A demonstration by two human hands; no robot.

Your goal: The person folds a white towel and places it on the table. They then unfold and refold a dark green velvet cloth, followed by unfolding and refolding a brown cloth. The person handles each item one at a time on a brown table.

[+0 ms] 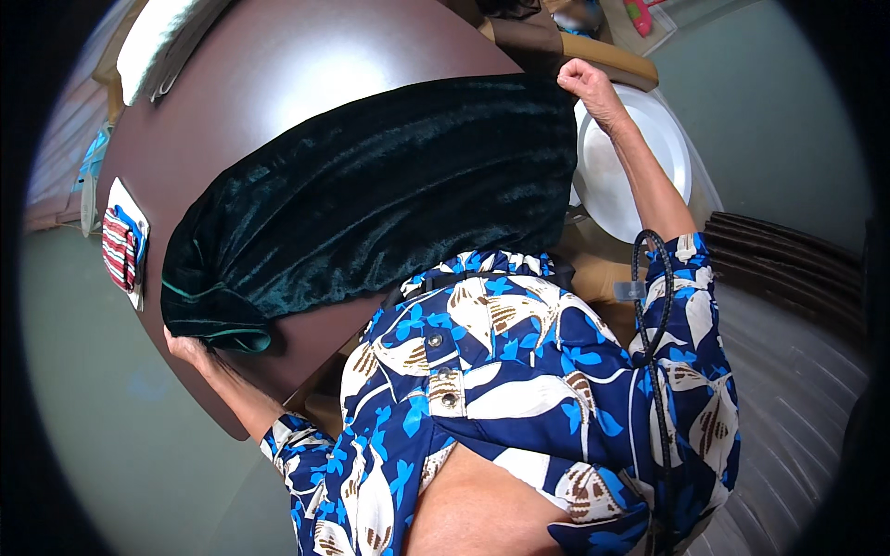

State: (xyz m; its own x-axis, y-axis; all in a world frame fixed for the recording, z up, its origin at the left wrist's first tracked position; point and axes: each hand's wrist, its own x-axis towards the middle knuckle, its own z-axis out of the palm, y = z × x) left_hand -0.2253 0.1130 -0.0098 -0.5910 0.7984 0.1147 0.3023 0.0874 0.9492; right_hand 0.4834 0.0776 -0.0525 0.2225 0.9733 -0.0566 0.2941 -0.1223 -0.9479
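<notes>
A dark green velvet cloth (389, 185) lies stretched across the brown table (408, 37), its near side reaching my waist. At its far right corner, my right hand (590, 89) pinches the edge between closed fingers. My left hand (185, 347) is at the lower left corner, where the cloth is folded over and shows a lighter green seam. Most of the left fingers are hidden beneath the fabric, but the hand appears to grip that end. Soft creases run lengthwise along the velvet.
A round white basin (640, 167) stands beside the table under my right forearm. Striped folded fabric (120, 248) rests on a white item at the left table edge. A white object (167, 46) stands at the far left. A wooden chair part (607, 60) is behind my right hand.
</notes>
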